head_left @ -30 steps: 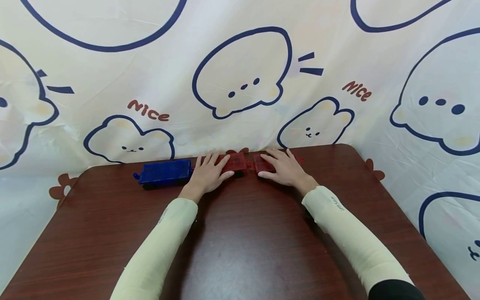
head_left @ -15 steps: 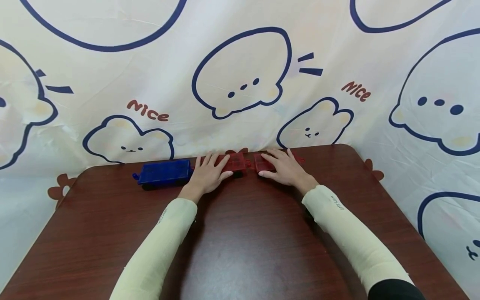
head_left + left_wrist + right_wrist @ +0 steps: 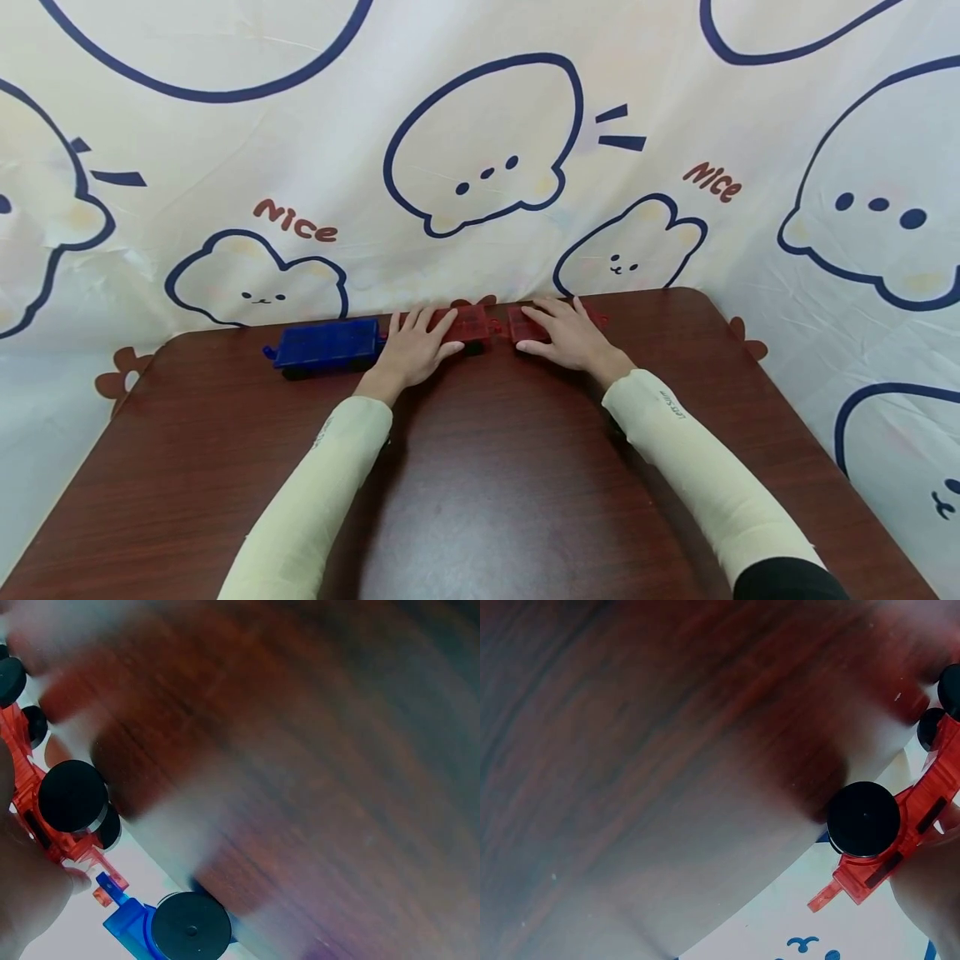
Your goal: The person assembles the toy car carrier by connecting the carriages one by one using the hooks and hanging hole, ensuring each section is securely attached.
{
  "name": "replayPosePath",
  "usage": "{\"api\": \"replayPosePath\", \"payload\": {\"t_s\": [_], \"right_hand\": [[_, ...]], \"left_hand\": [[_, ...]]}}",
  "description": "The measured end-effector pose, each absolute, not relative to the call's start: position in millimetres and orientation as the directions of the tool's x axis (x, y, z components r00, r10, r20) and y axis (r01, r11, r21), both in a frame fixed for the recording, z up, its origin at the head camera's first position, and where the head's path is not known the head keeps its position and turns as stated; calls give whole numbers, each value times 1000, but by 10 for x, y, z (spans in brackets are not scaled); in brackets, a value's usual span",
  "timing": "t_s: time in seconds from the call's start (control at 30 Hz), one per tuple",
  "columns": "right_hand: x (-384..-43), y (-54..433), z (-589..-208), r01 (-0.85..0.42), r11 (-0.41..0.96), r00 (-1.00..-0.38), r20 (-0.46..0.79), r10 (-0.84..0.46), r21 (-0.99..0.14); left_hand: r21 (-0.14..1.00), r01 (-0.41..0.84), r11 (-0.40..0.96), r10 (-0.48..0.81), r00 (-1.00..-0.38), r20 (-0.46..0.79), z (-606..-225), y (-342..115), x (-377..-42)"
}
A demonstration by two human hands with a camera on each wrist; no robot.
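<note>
Three toy wagons with black wheels stand in a row along the far table edge. The blue wagon [image 3: 330, 343] is at the left, near my left hand. My left hand [image 3: 411, 350] rests with spread fingers over the left red wagon [image 3: 472, 323], hiding much of it. Over the right red wagon [image 3: 522, 327] lies my right hand [image 3: 573, 337], fingers spread and thumb in front. In the left wrist view, the blue hook [image 3: 110, 888] meets the red coupling [image 3: 102, 897]. Between the red wagons a red coupling [image 3: 496, 327] shows; whether it is linked, I cannot tell.
The dark brown wooden table [image 3: 480, 500] stretches out in front of the wagons. Behind it and at the sides hangs a white sheet [image 3: 465, 267] with blue cartoon outlines. Blurred wagon reflections show on the table in the wrist views.
</note>
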State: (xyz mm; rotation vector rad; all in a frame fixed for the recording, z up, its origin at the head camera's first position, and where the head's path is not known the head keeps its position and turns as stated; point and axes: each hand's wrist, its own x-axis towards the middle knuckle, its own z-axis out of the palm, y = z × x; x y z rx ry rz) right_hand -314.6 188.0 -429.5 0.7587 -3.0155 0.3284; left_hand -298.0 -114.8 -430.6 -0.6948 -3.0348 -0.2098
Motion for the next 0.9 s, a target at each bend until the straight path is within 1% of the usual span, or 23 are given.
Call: {"api": "replayPosePath", "payload": {"t_s": [0.9], "right_hand": [[-3167, 1860, -4285, -468, 861, -883, 80, -462, -198]], "left_hand": [[180, 445, 877, 439, -895, 72, -4323, -1237, -2997]]}}
